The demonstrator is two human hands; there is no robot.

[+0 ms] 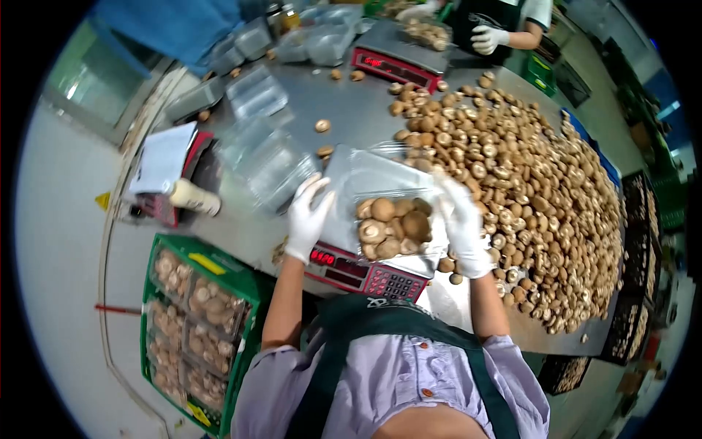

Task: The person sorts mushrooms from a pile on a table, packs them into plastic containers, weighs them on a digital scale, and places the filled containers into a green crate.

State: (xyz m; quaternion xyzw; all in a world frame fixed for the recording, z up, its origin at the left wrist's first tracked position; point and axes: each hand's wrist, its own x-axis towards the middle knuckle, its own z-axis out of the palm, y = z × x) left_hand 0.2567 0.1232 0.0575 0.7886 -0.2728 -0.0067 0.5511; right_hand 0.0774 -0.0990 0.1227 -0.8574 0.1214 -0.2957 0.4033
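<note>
A clear plastic tray [358,227] of brown mushrooms [382,209] rests on a red digital scale [398,284] with lit red digits. Its hinged lid [380,170] appears raised behind it. My left hand [308,219], in a white glove, is at the scale's left edge, fingers apart and nothing in them. On the tray's right side is my right hand [466,230], also gloved; motion smears its fingers, and I cannot tell whether they touch the tray. Right of it spreads a large heap of loose mushrooms [541,197].
Empty clear trays [274,168] lie to the left. A green crate [256,282] holds packed mushroom trays at lower left. A white bottle [194,197] lies by a paper sheet [162,157]. Across the table, a co-worker's gloved hand [490,39] is near another scale [395,68].
</note>
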